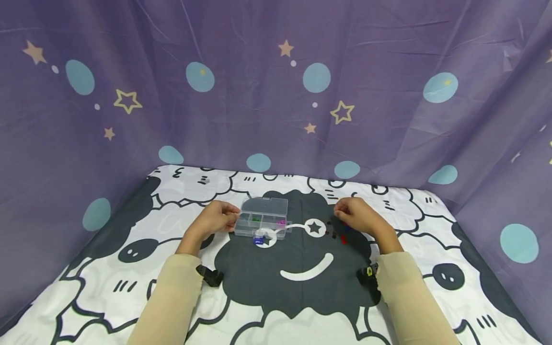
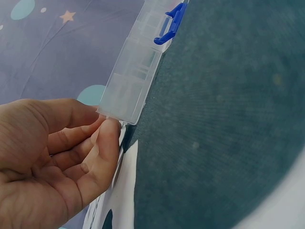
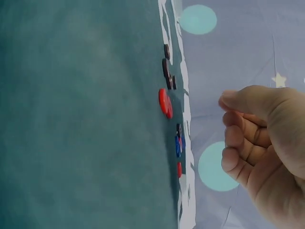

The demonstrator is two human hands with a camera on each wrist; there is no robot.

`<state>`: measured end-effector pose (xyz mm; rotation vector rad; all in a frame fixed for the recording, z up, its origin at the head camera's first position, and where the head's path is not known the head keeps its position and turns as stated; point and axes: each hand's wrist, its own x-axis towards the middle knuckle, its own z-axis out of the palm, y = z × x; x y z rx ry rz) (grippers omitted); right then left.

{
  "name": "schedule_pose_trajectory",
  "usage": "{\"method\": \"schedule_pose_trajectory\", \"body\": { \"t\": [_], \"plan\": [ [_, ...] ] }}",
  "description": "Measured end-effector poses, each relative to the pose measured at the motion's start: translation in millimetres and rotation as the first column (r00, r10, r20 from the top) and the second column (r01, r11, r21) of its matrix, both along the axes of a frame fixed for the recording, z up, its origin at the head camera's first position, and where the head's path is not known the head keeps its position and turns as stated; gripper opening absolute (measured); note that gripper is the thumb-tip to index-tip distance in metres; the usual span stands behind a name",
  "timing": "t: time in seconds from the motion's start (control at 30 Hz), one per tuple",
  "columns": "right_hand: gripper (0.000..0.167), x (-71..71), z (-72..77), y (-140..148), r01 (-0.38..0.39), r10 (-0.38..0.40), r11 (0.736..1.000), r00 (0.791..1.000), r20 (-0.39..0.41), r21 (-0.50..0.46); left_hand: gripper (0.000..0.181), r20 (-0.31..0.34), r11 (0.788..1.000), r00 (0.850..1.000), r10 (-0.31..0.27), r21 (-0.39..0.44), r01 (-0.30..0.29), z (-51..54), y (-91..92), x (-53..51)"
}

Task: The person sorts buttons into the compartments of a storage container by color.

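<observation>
Clear box (image 1: 261,221): likely light, stiff, slick; take by ends. Left hand (image 1: 217,218) pinches its left end; right hand (image 1: 357,214), right of box, loosely curled, apparently empty.

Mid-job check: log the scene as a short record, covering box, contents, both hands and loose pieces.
box: clear plastic compartment box, lid raised, blue plastic latch at front
contents: small green pieces in a left compartment, small pink pieces in a right one
left hand: holds the box's left end
right hand: near the loose pieces, nothing visible held
loose pieces: small red, blue and dark round pieces, right of the box
</observation>
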<state>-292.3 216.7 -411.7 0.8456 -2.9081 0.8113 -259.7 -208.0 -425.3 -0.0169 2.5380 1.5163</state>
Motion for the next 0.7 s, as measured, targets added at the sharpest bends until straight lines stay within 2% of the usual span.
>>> {"method": "schedule_pose_trajectory", "body": {
  "t": [0.2, 0.7],
  "plan": [
    [0.01, 0.1, -4.0, 9.6, 0.012, -0.012, 1.0, 0.997, 0.071, 0.001, 0.025, 0.009, 1.0, 1.0, -0.005, 0.01, 0.005, -1.0, -0.2, -0.3],
    [0.007, -2.3, -8.2, 24.5, -0.013, 0.013, 1.0, 0.991, 0.131, 0.004, 0.025, -0.001, 1.0, 1.0, -0.004, -0.01, 0.004, -0.1, -0.6, -1.2]
  ]
}}
